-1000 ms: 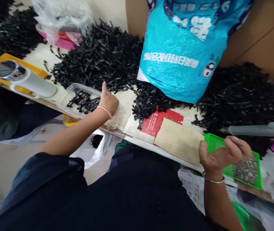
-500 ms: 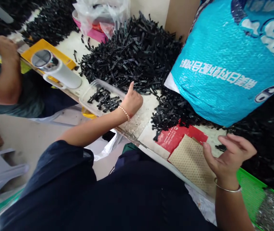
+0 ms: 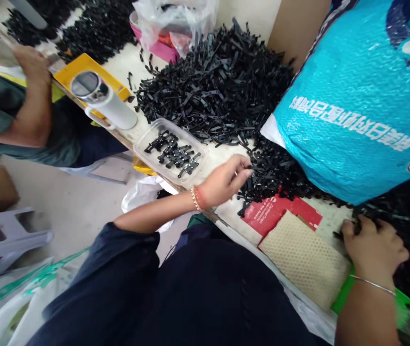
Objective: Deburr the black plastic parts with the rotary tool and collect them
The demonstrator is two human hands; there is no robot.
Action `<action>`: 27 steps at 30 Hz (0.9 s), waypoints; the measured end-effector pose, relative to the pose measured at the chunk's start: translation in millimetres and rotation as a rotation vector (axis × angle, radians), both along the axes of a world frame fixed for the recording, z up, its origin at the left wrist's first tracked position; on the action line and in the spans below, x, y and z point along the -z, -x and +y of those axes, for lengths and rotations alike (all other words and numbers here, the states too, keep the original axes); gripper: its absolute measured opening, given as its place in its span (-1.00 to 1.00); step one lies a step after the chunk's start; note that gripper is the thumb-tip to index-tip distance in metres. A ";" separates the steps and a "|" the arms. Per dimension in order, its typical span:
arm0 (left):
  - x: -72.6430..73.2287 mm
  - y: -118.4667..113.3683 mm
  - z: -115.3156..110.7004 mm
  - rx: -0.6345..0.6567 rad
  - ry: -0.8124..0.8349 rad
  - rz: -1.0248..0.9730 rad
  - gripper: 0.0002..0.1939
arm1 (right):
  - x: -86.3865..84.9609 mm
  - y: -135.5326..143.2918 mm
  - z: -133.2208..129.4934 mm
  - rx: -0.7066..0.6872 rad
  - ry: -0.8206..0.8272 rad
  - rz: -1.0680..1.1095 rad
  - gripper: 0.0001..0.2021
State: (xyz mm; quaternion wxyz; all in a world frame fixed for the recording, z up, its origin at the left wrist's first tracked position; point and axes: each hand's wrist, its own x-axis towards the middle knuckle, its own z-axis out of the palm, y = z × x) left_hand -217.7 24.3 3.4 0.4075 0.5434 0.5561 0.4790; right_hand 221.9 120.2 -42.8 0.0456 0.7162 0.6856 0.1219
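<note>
My left hand point(image 3: 223, 183) reaches to the edge of a heap of small black plastic parts point(image 3: 271, 166), thumb and fingers pinched on a small dark piece there. Left of it is a clear plastic tray point(image 3: 143, 156) in which several black jointed pieces point(image 3: 176, 151) lie in a row. My right hand point(image 3: 376, 247) is palm down at the near edge of a dark pile point(image 3: 403, 211) on the right. Its fingers are bent and apart, their tips touching or just over black pieces; nothing held shows.
A big heap of black strips point(image 3: 219, 81) rises behind the tray, beside a blue sack point(image 3: 342, 101). A beige textured pad point(image 3: 306, 259) lies over red card point(image 3: 270, 214). Near it sits a green basket point(image 3: 343, 290). A white mug point(image 3: 113, 108) and another person's arm point(image 3: 34, 105) are at left.
My left hand has moved right, from beside the tray to the small parts, and its pointing finger has closed into a pinch. My right hand has turned palm down and lowered onto the right pile.
</note>
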 end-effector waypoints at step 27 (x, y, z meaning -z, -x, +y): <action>15.1 -141.0 -53.8 -0.042 0.654 -1.122 -0.88 | -64.3 -37.5 -2.1 -0.037 -0.332 0.532 -0.80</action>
